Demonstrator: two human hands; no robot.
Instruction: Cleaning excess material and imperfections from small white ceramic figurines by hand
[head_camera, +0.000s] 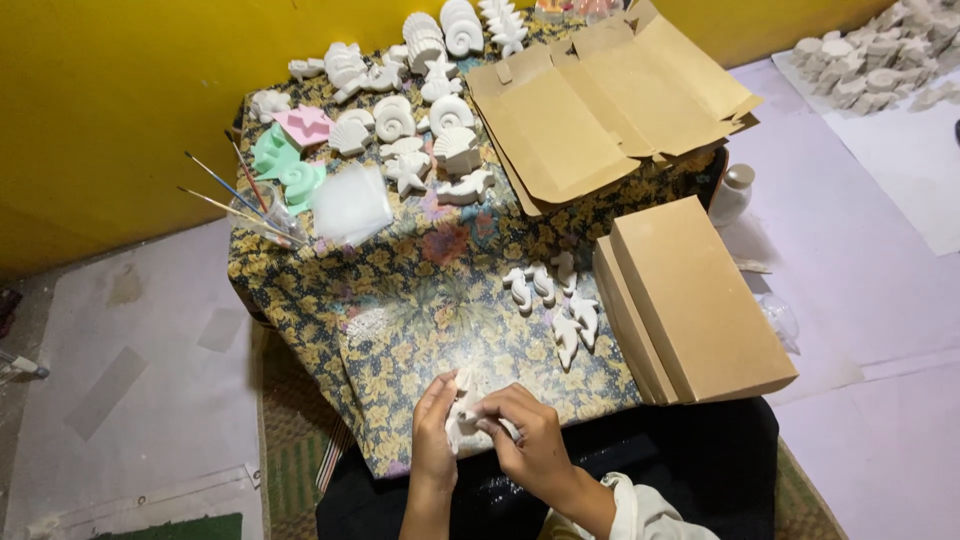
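Both my hands meet over the near edge of a low table covered with a floral cloth. My left hand and my right hand together grip a small white plaster figure, whose shape I cannot make out. Just beyond my hands lie several white plaster sea-creature figures, like seahorses and fish, beside a closed brown cardboard box.
White plaster shells and starfish fill the far part of the table, with pink and green ones at the left. Paintbrushes stand in a clear cup. Flattened cardboard, a white bottle, more plaster pieces at far right.
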